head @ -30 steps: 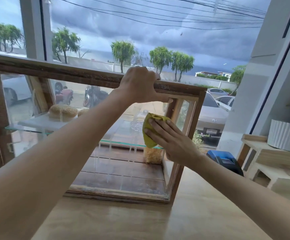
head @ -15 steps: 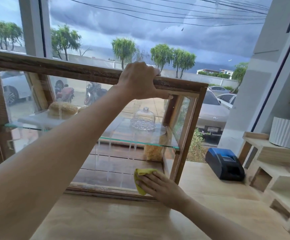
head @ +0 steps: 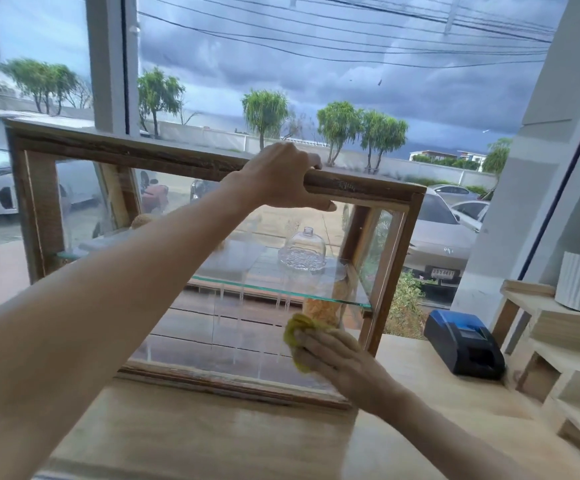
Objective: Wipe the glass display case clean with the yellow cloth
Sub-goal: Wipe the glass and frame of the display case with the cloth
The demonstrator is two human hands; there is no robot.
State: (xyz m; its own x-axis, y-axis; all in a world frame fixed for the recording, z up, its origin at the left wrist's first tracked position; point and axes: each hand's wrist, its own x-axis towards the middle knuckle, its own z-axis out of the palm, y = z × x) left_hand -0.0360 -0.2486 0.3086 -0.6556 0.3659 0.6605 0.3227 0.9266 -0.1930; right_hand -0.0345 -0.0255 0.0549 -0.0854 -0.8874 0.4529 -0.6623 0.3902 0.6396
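Left hand (head: 279, 176) gripped the top rail of the case (head: 150, 157) at frame centre. Right hand (head: 333, 355) pressed the cloth (head: 297, 330) flat against the front glass, lower right. Inside, a glass dome (head: 305, 251) on the shelf (head: 281, 289). Blue device (head: 461, 344) on the counter (head: 212, 438), right of the case.

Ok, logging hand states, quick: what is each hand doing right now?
Left hand: grips the display case's top rail.
Right hand: fingers fairly straight, presses the yellow cloth on the glass.
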